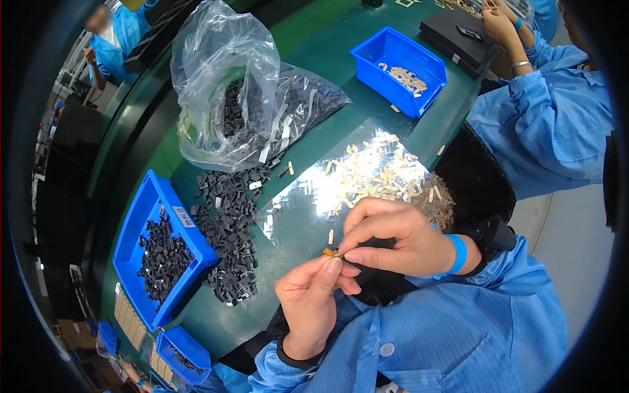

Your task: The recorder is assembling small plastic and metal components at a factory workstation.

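Observation:
My left hand (311, 293) and my right hand (386, 239) meet above the near edge of the table. Between their fingertips is a tiny yellowish-brown piece (330, 252); the left thumb and forefinger pinch it, and the right fingertips close on its other end. Its exact kind is too small to make out. Just beyond the fingers lies a single pale strip (331, 236). A clear plastic sheet (288, 223) farther off bears many loose pale, flat pieces (373, 171). To the left spreads a heap of small black parts (229, 226).
A blue bin (124, 262) of black parts stands left, a smaller blue bin (187, 367) below it. A clear bag (229, 59) of black parts slumps at the back. A blue bin (367, 72) holds pale pieces. A black box (452, 36) and a co-worker's sleeve (544, 124) are right.

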Available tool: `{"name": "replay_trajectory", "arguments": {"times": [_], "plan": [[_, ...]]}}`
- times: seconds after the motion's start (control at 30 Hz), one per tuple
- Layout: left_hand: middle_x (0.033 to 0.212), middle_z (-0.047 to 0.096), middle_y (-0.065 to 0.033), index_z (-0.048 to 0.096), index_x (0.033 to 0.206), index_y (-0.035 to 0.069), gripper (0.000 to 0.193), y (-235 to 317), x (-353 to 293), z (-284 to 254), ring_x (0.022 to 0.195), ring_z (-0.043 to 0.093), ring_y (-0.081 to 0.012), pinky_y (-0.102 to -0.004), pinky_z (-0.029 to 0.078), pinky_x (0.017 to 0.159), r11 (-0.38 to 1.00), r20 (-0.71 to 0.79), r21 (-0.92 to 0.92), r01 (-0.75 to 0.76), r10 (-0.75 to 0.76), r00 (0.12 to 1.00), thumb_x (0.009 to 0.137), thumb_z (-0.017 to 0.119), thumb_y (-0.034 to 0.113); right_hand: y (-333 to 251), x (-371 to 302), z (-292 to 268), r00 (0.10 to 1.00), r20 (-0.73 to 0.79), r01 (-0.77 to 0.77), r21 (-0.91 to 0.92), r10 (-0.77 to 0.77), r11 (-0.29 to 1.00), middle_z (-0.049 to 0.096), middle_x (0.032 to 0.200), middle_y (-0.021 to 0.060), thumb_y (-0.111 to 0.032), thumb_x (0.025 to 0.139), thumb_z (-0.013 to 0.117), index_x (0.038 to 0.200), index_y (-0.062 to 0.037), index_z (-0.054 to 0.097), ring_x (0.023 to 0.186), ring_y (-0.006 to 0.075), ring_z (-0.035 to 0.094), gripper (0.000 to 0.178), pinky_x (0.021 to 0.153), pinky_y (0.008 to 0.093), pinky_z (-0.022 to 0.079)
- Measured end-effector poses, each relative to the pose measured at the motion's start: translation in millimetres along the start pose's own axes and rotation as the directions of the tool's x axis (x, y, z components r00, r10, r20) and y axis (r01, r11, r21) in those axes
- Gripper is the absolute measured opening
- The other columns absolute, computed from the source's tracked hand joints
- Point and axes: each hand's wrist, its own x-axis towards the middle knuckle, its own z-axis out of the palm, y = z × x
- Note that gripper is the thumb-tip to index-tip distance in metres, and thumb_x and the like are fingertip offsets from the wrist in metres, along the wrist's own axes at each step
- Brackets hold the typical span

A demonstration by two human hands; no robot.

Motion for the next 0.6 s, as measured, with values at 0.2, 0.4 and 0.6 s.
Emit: {"name": "replay_trajectory", "arguments": {"times": [0.2, 0.4, 0.6], "plan": [[0.075, 0.063, -0.0164, 0.061, 0.086, -0.008, 0.017, -0.2, -2.0, 1.8, 0.056, 0.060, -0.0199, -0.0266, 0.050, 0.052, 0.992, 0.001, 0.124, -0.018, 0.018, 1.000, 0.086, 0.056, 0.008, -1.7, 1.9, 1.6, 0.998, 0.023, -0.057, 0.028, 0.056, 0.998, 0.056, 0.086, 0.0089, -0.005, 0.078, 0.064, 0.083, -0.0001, 0.061, 0.079, 0.0183, 0.056, 0.007, 0.068, 0.0276, 0.044], [0.075, 0.063, -0.0160, 0.061, 0.087, -0.009, 0.015, -2.8, -2.9, 1.0, 0.059, 0.062, -0.0205, -0.0269, 0.050, 0.053, 0.995, 0.012, 0.099, -0.030, 0.029, 1.000, 0.085, 0.057, 0.006, -2.4, 1.4, 3.4, 0.999, 0.035, -0.010, 0.006, 0.010, 1.000, 0.056, 0.084, 0.0081, -0.004, 0.078, 0.064, 0.083, -0.0003, 0.060, 0.077, 0.0188, 0.056, 0.008, 0.067, 0.0286, 0.044], [0.093, 0.062, -0.0167, 0.063, 0.091, -0.008, 0.012, 1.6, -4.9, 2.0, 0.071, 0.062, -0.0178, -0.0262, 0.052, 0.063, 0.994, -0.053, 0.069, -0.090, 0.093, 0.994, 0.083, 0.059, 0.000, -4.2, 2.5, 2.5, 0.998, 0.052, -0.041, -0.023, 0.042, 0.999, 0.056, 0.084, 0.0084, -0.004, 0.078, 0.063, 0.083, 0.0000, 0.060, 0.078, 0.0193, 0.056, 0.008, 0.067, 0.0287, 0.045]]}}
